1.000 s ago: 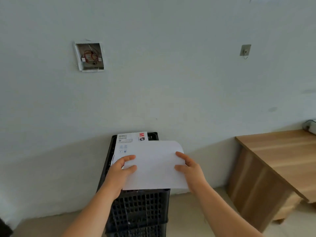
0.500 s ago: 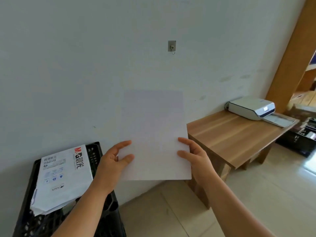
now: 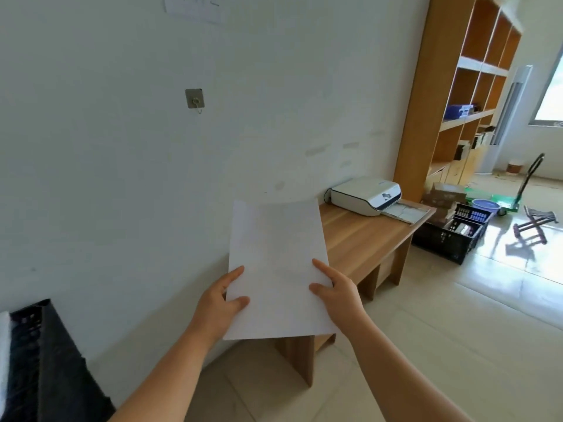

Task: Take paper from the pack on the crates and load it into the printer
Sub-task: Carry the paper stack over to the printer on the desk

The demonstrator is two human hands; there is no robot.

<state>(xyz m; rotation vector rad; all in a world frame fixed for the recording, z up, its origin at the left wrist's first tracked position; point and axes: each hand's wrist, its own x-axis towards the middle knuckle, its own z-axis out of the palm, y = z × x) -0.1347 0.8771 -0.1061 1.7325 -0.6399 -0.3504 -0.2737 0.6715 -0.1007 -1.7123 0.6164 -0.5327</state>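
Since half a second ago the view has swung right: the crates (image 3: 45, 367) have slid to the lower left edge and the printer (image 3: 365, 194) now sits closer to centre. The left hand (image 3: 217, 303) and right hand (image 3: 335, 292) each pinch a side edge of the paper (image 3: 275, 269), thumbs on top, its long axis pointing away. The printer stands on the desk (image 3: 362, 236), well apart, ahead and right of the paper, so the right hand is nearer.

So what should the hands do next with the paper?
Probably carry the paper to the printer. Both hands, left and right, hold it by its sides, and the printer sits at the desk's far end, out of reach.
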